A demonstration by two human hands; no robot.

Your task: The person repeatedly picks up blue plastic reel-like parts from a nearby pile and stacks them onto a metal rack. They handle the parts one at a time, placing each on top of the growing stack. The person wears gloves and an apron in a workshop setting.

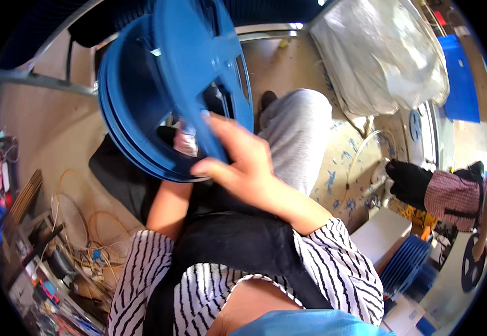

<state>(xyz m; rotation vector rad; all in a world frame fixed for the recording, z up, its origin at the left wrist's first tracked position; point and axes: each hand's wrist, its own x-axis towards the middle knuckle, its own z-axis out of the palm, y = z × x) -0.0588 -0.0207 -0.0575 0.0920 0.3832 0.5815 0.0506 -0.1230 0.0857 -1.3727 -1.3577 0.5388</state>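
Large blue plastic reels (184, 61) with wide cutouts are tilted together in front of me, above my lap, and partly smeared by motion. My right hand (240, 159) is closed on the near rim of the front reel, thumb below and fingers over the flange. From beneath, my left forearm reaches up behind the reels. Part of my left hand (186, 140) shows through a cutout, gripping the reel from the inner side; most of its fingers are hidden. Under the reels lies a black apron (232, 238) across my lap.
At the far right stands a large whitish plastic sack (380, 53) beside a blue panel (459, 78). More blue reels (405, 266) are stacked at the lower right, near another person (456, 193). Blue scraps (332, 182) litter the floor. Loose tubing (100, 229) lies at the left.
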